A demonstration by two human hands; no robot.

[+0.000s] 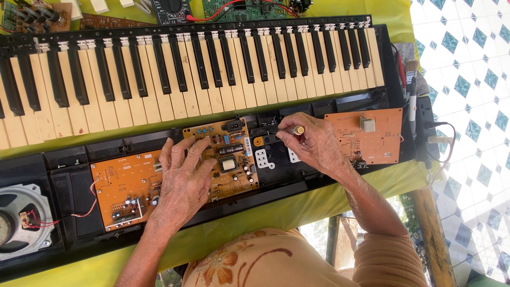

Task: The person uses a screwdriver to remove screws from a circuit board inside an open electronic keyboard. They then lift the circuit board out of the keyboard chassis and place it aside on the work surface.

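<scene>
An opened electronic keyboard lies across a yellow-green cloth, its piano keys [186, 69] at the far side. My left hand [183, 180] rests flat, fingers spread, on an orange circuit board [231, 157] inside the black case [74, 183]. My right hand [313, 143] pinches a small screwdriver [298, 129] with a yellowish handle end, its tip hidden under my fingers, over the case between that board and another orange board [372, 135] to the right. A third orange board [125, 186] sits to the left of my left hand.
A round speaker [18, 220] with red wires sits at the case's left end. Green circuit boards [234, 8] and a black meter [170, 9] lie beyond the keys. A black adapter [425, 125] and cables lie at the right end, by the table edge over a tiled floor [470, 79].
</scene>
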